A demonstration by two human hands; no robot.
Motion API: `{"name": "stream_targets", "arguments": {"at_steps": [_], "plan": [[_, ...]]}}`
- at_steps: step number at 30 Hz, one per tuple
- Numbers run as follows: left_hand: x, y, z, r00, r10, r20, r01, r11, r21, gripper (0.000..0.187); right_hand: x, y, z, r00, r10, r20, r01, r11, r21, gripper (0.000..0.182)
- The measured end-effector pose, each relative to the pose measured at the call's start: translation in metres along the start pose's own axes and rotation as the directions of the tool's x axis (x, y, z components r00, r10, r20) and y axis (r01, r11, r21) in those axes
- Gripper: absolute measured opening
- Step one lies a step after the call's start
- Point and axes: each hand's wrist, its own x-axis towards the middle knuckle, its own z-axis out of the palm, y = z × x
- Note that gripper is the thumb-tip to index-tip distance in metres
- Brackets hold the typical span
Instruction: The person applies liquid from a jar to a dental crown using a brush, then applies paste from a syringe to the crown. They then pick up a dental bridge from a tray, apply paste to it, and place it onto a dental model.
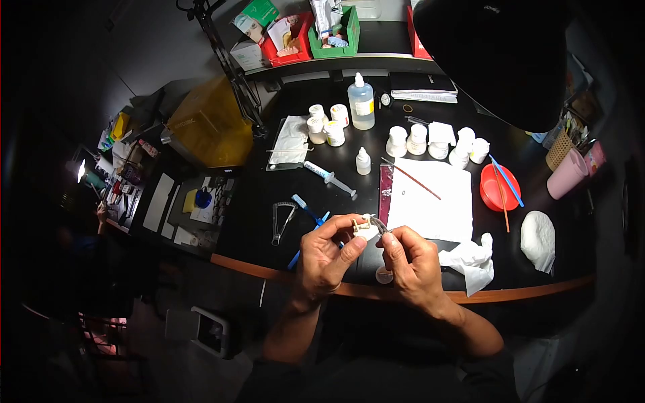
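Near the desk's front edge my left hand (329, 258) is closed on a small cream-coloured model (363, 230), held between thumb and fingers. Close beside it, my right hand (415, 267) pinches a slim dark metal tool (380, 225), whose tip reaches the top of the model. Whether the tip touches a small white piece there is too small to tell. Just behind the hands lies a white paper sheet (430, 215) with a thin brown brush (420, 184) on it. A crumpled tissue (474, 263) sits right of my right hand.
A syringe (329, 179) and blue-handled brush (306, 207) lie at the left. White jars (416, 140), a dropper bottle (363, 162) and a tall bottle (361, 104) stand behind. At the right are a red bowl (498, 188) and pink cup (568, 174). A dark lamp (497, 60) hangs above.
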Motion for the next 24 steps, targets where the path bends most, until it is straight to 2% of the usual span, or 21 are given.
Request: {"name": "stream_targets", "arguments": {"at_steps": [5,11,14,20,23,24], "plan": [[-0.001,0.000,0.000,1.000,0.015,0.004,-0.015,1.000,-0.010,0.035,0.002,0.000,0.002,0.998,-0.049,-0.029,0.047,0.996,-0.076,0.028],[-0.001,-0.004,-0.001,0.999,0.049,-0.010,-0.048,0.996,0.072,0.034,0.004,0.000,0.001,0.999,-0.046,-0.019,0.045,0.997,-0.059,0.027],[-0.001,-0.007,-0.002,0.996,0.084,-0.016,-0.082,0.990,0.115,0.033,0.002,-0.009,0.000,0.997,0.070,0.016,-0.071,0.991,0.112,0.027],[-0.001,-0.005,0.000,0.996,0.088,-0.025,-0.085,0.992,0.091,0.034,0.004,0.000,-0.001,0.999,-0.046,0.001,0.047,0.999,-0.012,0.026],[-0.001,-0.005,0.000,0.995,0.099,-0.021,-0.096,0.989,0.112,0.034,0.005,0.000,-0.001,0.998,-0.058,-0.006,0.058,0.998,-0.040,0.026],[-0.001,-0.006,0.000,0.995,0.095,-0.020,-0.093,0.989,0.112,0.034,0.004,-0.002,-0.002,1.000,-0.019,0.005,0.019,1.000,0.009,0.026]]}}
